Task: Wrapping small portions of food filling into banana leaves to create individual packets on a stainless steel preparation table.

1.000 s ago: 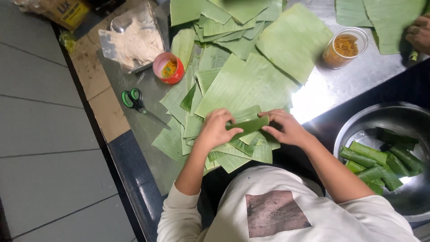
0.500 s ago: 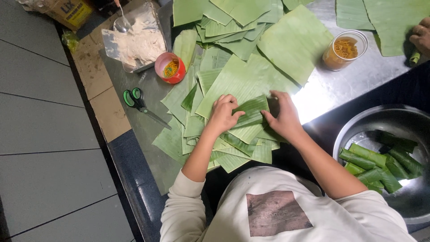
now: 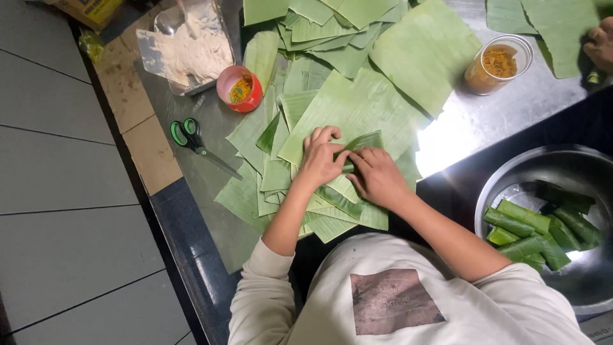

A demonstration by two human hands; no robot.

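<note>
Hands close together at mid-bench: left hand (image 3: 321,160) and right hand (image 3: 377,177) both press fingers down on a folded banana leaf strip (image 3: 361,142), pinning it atop the leaf pile (image 3: 357,105). Green-handled scissors (image 3: 195,143) lie left of the pile. Red cup (image 3: 239,89) and flour tray (image 3: 186,48) sit behind. Steel bowl (image 3: 562,163) on the right holds rolled leaf parcels (image 3: 530,225). Another person's hand (image 3: 601,46) rests at top right.

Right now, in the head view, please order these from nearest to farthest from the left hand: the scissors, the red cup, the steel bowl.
Measured from the left hand:
1. Red cup, up and to its left, by the flour tray.
2. Scissors, farther left on the counter; close to the cup's distance.
3. Steel bowl, far to the right, holding rolled leaves.
</note>
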